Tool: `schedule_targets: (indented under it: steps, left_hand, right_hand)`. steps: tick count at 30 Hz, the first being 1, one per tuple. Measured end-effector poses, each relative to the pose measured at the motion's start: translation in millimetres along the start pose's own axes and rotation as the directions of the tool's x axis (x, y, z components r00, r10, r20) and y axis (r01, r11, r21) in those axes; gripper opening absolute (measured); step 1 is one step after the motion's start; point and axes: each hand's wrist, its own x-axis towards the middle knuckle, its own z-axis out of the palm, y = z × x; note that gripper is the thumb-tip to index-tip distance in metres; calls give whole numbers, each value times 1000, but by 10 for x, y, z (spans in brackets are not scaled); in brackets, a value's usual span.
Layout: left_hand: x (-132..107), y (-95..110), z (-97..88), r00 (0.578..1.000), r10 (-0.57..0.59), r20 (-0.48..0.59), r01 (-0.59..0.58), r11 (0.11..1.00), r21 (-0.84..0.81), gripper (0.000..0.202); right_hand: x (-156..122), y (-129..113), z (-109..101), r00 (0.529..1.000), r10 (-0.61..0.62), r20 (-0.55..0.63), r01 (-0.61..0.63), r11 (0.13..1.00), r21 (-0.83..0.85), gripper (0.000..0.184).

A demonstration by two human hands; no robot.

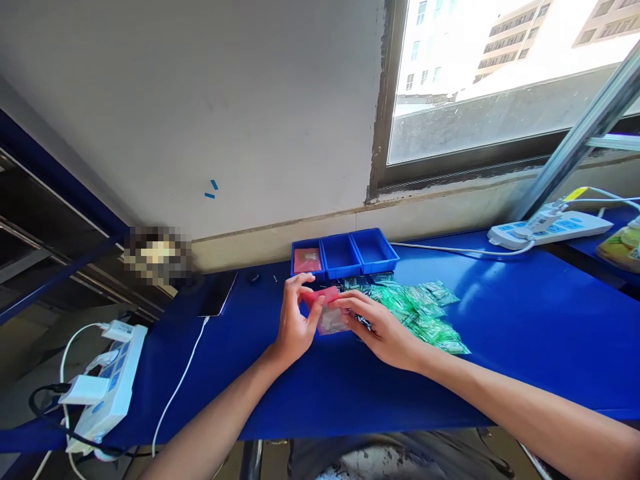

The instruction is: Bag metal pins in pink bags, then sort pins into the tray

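My left hand (295,323) and my right hand (383,330) meet over the blue table (500,313), both pinching a small pink plastic bag (329,308) with something pale inside. The left fingers grip its left edge, the right fingers press on its right side. A pile of small green packets (425,313) lies just right of my right hand. Behind the hands stands a blue three-compartment tray (344,255); its left compartment holds pink bags (307,259).
A black phone (218,293) lies at the table's left with a white cable (180,380) running to a power strip (107,383). Another white power strip (550,230) sits at the far right below the window. A yellow-green package (623,247) rests at the right edge.
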Motion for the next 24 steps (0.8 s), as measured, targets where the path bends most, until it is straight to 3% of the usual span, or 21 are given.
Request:
schedule_targets:
  steps: [2, 4, 9, 16, 19, 24]
  left_hand:
    - [23, -8, 47, 992, -121, -22, 116, 982, -146, 54]
    - [42, -23, 77, 981, -194, 23, 193, 943, -271, 64]
    - [39, -58, 76, 949, -260, 178, 301, 914, -271, 40]
    - [26, -59, 32, 972, -186, 140, 203, 972, -117, 28]
    - [42, -33, 13, 976, -132, 172, 144, 988, -60, 26]
    - [32, -18, 4, 976, -67, 207, 66, 998, 12, 25]
  right_hand:
    - [-2, 16, -11, 999, 10, -46, -10, 1000, -6, 32]
    - [-8, 42, -15, 996, 18, -83, -18, 1000, 0, 33]
    - [-22, 104, -2, 992, 41, -120, -35, 998, 51, 37]
    - [-8, 121, 16, 985, 51, -167, -39, 997, 70, 33]
    - [-7, 131, 26, 982, 62, -181, -46, 995, 90, 26]
    - [-33, 209, 78, 939, 214, -270, -147, 958, 246, 16]
